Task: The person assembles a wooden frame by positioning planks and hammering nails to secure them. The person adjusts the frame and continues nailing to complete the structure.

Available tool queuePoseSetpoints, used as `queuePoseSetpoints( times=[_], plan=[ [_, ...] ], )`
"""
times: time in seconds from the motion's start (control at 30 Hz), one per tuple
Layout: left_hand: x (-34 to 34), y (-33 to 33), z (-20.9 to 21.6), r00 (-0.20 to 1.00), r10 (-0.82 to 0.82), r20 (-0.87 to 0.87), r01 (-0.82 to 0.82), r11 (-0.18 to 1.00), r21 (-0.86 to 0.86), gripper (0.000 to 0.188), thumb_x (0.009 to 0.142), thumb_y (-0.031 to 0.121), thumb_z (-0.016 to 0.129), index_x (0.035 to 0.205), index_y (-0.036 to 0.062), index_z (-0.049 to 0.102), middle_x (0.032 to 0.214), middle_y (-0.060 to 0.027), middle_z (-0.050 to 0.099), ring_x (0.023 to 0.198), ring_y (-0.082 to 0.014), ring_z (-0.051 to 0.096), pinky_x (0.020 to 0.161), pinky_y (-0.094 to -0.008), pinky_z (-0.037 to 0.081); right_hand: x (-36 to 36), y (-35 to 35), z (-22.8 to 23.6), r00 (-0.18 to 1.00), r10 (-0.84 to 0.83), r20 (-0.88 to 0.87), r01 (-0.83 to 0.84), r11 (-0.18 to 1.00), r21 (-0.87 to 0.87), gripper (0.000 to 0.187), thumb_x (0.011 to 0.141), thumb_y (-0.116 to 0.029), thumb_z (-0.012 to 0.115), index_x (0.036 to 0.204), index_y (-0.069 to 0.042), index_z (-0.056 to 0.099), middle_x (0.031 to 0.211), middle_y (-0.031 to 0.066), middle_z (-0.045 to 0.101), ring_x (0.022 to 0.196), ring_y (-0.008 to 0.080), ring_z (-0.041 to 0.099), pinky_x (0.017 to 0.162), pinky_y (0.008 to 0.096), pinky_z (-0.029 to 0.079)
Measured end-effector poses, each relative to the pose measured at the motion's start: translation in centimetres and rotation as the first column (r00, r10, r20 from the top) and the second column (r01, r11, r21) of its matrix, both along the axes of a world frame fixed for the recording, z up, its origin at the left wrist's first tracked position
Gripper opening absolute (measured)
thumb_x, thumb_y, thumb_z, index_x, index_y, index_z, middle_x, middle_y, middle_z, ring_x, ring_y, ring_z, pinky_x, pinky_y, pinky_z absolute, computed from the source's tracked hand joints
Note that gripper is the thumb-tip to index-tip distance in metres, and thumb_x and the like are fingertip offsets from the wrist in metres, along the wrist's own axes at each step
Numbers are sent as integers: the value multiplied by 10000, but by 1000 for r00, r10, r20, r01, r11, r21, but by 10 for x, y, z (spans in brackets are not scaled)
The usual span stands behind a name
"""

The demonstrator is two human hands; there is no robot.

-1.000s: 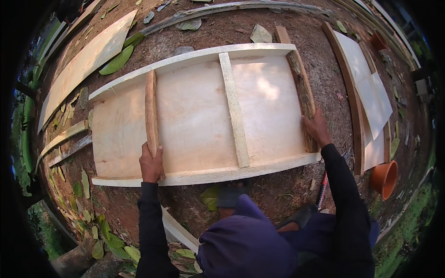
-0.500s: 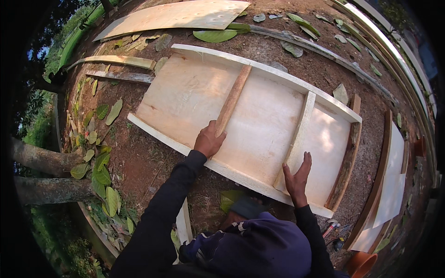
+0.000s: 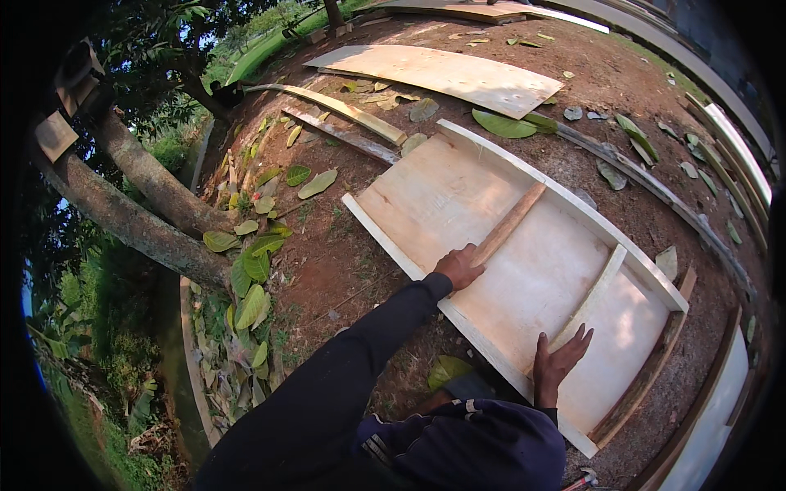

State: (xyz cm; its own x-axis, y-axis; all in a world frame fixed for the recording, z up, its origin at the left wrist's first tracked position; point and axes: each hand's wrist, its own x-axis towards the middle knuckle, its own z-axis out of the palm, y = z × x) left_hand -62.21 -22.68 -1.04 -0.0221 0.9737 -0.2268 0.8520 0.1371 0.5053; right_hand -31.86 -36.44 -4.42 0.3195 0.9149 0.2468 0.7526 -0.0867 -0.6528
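A shallow plywood panel (image 3: 540,274) with raised wooden edge strips lies on the ground before me, its open side up. My left hand (image 3: 460,268) is closed around the near end of a brown wooden crosspiece (image 3: 512,219) that spans the panel. Farther right, my right hand (image 3: 561,364) has its fingers apart and rests by the near end of a paler crosspiece (image 3: 594,293), its palm side hidden. A dark, rough-edged strip (image 3: 647,372) closes the panel's right end.
Beyond the panel lie a loose plywood sheet (image 3: 442,75), a long grey pole (image 3: 655,182) and two narrow boards (image 3: 344,110). Tree trunks (image 3: 155,217) and large leaves (image 3: 254,266) are at the left. A hammer (image 3: 583,479) shows partly at the bottom edge; another panel (image 3: 711,417) lies right.
The view has swung left and up, so the panel appears farther right and lower, and more trees show. Both hands keep about the same places on the panel.
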Motion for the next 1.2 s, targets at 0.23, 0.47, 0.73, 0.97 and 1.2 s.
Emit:
queuePoseSetpoints(
  times=[0.23, 0.47, 0.73, 0.97, 1.2],
  plan=[
    [21, -18, 22, 974, 108, -198, -56, 967, 249, 594, 844, 448, 781, 1254, 59, 597, 1150, -184, 693, 1072, -378, 680, 907, -493, 540, 2, 18, 64, 973, 91, -212, -77, 994, 71, 875, 892, -303, 762, 1549, 35, 293, 1635, 307, 160, 1527, 468, 168, 1232, 541, 240],
    [18, -7, 26, 993, 4, -119, 22, 977, 213, 644, 864, 417, 774, 1364, 35, 639, 1227, -261, 699, 1161, -355, 683, 1012, -401, 525, 70, 34, 195, 824, 64, -563, 137, 941, 308, 638, 929, -378, 726, 1356, 69, 564, 1354, 260, 586, 1298, 376, 557, 1090, 457, 439],
    [-22, -2, 35, 880, -285, -381, 270, 958, -93, 912, 870, 432, 766, 1602, 84, 348, 1354, -288, 628, 1224, -385, 646, 1037, -401, 495, 120, 25, 187, 541, 165, -825, 232, 913, 335, 566, 934, -389, 745, 1281, 46, 640, 1228, 198, 673, 1230, 268, 614, 1033, 369, 471],
    [-24, -94, 35, 950, 302, 74, -310, 895, 321, 787, 951, 456, 695, 1535, 11, 413, 1393, -294, 586, 1225, -355, 632, 1031, -422, 501, 143, 9, 216, 544, 181, -819, 247, 898, 363, 462, 996, -341, 666, 1284, 20, 643, 1291, 183, 656, 1263, 271, 610, 1041, 413, 496],
    [-112, -392, -74, 898, 343, -276, -402, 894, -198, 1158, 826, 590, 767, 1523, -156, 219, 1505, -392, 363, 1427, -500, 382, 1186, -493, 342, 198, -13, 233, 326, 134, -936, 543, 784, 301, 507, 976, -336, 659, 1283, 63, 596, 1298, 202, 631, 1263, 289, 602, 1085, 435, 456]
  ],
)
